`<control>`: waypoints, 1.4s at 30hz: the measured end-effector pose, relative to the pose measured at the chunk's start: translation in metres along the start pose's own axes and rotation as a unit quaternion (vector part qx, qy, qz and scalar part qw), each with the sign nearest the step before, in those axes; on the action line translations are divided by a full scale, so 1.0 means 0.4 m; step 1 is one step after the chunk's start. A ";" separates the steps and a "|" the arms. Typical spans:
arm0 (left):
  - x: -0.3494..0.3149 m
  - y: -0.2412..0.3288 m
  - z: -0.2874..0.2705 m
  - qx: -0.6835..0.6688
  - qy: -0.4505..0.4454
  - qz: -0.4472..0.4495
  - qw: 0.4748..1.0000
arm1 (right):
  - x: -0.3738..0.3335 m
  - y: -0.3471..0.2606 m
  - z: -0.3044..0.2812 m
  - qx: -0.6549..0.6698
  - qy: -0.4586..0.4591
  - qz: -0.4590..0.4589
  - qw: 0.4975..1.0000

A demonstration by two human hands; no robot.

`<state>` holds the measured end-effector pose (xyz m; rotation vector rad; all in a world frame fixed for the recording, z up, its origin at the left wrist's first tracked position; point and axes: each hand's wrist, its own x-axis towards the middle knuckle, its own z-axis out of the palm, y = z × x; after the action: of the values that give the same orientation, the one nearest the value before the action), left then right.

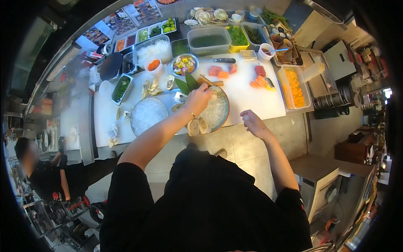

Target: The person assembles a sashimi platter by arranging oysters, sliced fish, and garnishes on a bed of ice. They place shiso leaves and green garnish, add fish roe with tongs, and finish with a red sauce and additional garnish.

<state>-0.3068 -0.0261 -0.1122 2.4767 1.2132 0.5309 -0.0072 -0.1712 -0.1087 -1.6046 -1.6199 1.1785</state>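
My left hand (199,100) reaches over a round, brown-rimmed dish of crushed ice (218,111). Its fingers are pinched together at the dish's far side; what they hold, if anything, is hidden. Just beyond them, two pointed green leaves (187,84) stand up beside a pale wooden piece (205,80). Opened oysters (198,126) rest along the dish's near left edge, partly behind my wrist. To the right of the dish, my right hand (254,124) hovers at the counter's front edge, fingers loosely bent and apart, with nothing visible in it.
A round bed of ice (149,115) lies left of the dish. Behind are a metal bowl of colourful pieces (185,65), a knife (224,60) and sliced raw fish (260,71). A tub of orange pieces (296,90) stands right. Another person (50,176) is at far left.
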 end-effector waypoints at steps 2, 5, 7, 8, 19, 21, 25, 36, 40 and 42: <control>-0.001 0.011 -0.013 0.005 0.006 0.006 1.000 | 0.007 -0.010 0.028 -0.055 0.009 -0.089 0.995; -0.018 0.034 -0.070 -0.040 0.022 -0.006 0.999 | 0.047 -0.085 0.103 -0.106 0.019 -0.156 0.982; -0.040 0.037 -0.125 -0.088 0.052 -0.029 0.994 | 0.099 -0.151 0.180 -0.066 0.018 -0.164 0.984; -0.058 0.033 -0.155 -0.112 0.075 -0.045 0.990 | 0.127 -0.178 0.220 -0.035 0.030 -0.192 0.980; -0.227 0.022 -0.207 -0.097 0.090 -0.087 0.987 | 0.223 -0.269 0.330 -0.235 -0.027 -0.223 0.946; -0.249 0.000 -0.253 -0.124 0.099 -0.100 0.982 | 0.229 -0.353 0.294 -0.283 -0.038 -0.245 0.927; -0.303 -0.087 -0.384 -0.172 0.135 -0.133 0.967 | 0.395 -0.571 0.217 -0.373 -0.183 -0.217 0.883; -0.272 -0.470 -0.565 -0.278 0.196 -0.251 0.906 | 1.337 -0.648 0.670 -0.567 -0.091 -0.058 0.817; -0.243 -0.611 -0.607 -0.259 0.191 -0.268 0.908 | 1.379 -0.625 0.630 -0.533 -0.123 -0.056 0.836; -0.192 -0.694 -0.621 -0.253 0.208 -0.235 0.915 | 1.361 -0.634 0.572 -0.428 -0.084 -0.110 0.893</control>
<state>-0.6546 0.1061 -0.0327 1.6121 1.5235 1.1015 -0.3927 0.3426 -0.0911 -1.7435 -2.5817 0.4845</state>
